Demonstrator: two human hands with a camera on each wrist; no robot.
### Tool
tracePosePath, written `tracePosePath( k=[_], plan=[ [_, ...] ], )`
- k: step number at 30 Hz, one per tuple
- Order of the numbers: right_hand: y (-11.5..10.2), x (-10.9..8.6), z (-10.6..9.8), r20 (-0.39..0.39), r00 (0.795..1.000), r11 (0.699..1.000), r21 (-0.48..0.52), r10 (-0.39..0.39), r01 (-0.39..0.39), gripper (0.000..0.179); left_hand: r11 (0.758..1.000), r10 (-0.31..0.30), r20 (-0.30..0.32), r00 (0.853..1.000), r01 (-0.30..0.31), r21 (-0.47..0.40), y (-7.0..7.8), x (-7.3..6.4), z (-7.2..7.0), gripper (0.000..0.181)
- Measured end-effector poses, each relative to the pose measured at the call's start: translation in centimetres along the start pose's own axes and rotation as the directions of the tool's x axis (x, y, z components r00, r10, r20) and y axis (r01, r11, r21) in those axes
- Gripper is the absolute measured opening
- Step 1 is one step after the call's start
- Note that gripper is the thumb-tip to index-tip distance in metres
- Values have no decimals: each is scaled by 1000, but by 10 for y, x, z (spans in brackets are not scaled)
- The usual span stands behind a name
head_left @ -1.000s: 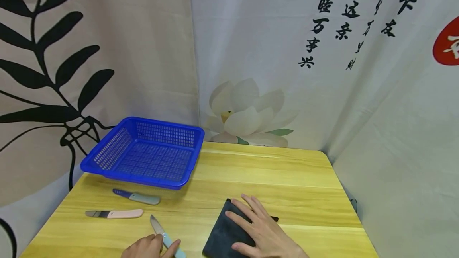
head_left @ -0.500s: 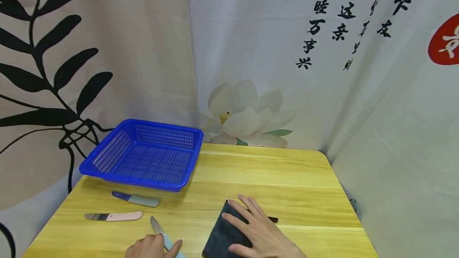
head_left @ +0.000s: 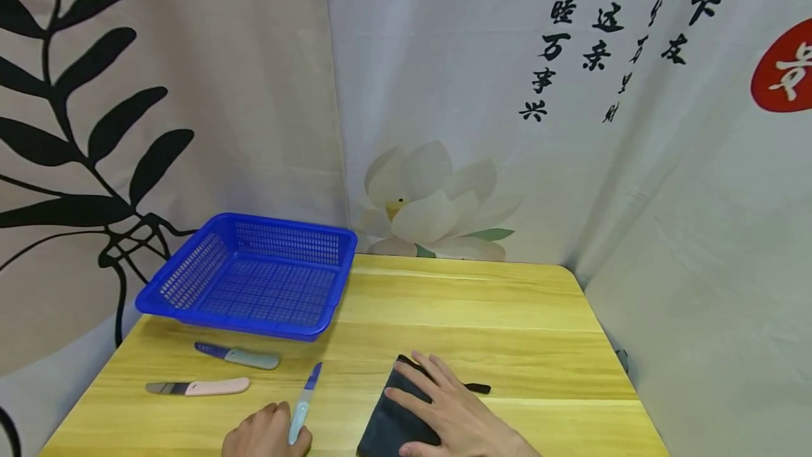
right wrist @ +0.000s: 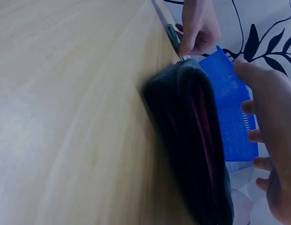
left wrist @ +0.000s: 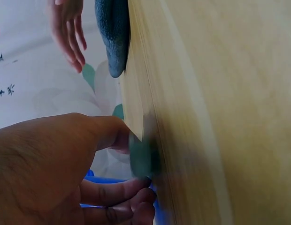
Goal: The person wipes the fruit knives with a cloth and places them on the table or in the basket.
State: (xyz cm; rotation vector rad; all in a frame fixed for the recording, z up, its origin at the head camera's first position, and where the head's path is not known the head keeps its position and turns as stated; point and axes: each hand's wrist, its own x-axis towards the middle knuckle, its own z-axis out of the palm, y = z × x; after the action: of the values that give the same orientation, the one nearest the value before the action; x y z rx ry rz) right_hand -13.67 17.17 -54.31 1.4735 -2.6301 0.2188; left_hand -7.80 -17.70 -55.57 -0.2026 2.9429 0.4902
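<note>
In the head view my left hand (head_left: 261,432) pinches a small knife (head_left: 301,411) by its light blue handle, its blade pointing away and slightly right. The left wrist view shows the blurred handle (left wrist: 143,157) between thumb and fingers, close over the wood. My right hand (head_left: 453,407) lies over a dark blue-grey plush pouch (head_left: 395,420), fingers spread and straight. From the right wrist, the pouch (right wrist: 183,126) shows thick edges and a dark red line along its fold. Beyond the right hand, a black strap-like piece (head_left: 478,388) sticks out.
A blue plastic basket (head_left: 254,277) stands at the table's back left. Before it lie a knife with a grey-green handle (head_left: 254,360) and one with a pink handle (head_left: 218,386). The yellow wooden table (head_left: 507,316) ends at printed curtains (head_left: 457,76).
The knife in my left hand has turned from pointing up-left to pointing up and slightly right. My right hand stays on the pouch. The head view has shifted slightly.
</note>
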Motion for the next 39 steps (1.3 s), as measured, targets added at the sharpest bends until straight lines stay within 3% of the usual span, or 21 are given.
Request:
tracePosePath(
  k=[6,11,15,19,25,33,35,39],
  plan=[
    [-1,2,8,15,998,997,-50,-61,61,81,997,76,-60,995,-77,-16,-2,3,0,28],
    [-1,4,12,48,995,996,-13,-93,94,96,995,90,-40,995,-91,-32,-2,7,-3,26],
    [-1,4,14,96,991,994,62,-93,87,89,991,93,-41,995,-97,-91,-1,10,-4,21],
    [1,5,18,142,986,990,117,-91,75,79,981,115,-106,988,-130,-141,4,9,-5,15],
    [4,5,25,175,978,989,120,-111,91,77,942,184,-246,952,-242,-233,16,3,-8,12],
    [7,2,25,199,975,990,121,-94,71,75,870,274,-420,865,-409,-275,33,4,-9,20],
    [7,2,26,189,978,992,107,-90,71,74,859,284,-423,860,-424,-286,37,5,-10,19],
    [4,-1,28,142,986,994,70,-93,84,73,844,291,-405,867,-432,-319,42,8,-13,16]
  ],
)
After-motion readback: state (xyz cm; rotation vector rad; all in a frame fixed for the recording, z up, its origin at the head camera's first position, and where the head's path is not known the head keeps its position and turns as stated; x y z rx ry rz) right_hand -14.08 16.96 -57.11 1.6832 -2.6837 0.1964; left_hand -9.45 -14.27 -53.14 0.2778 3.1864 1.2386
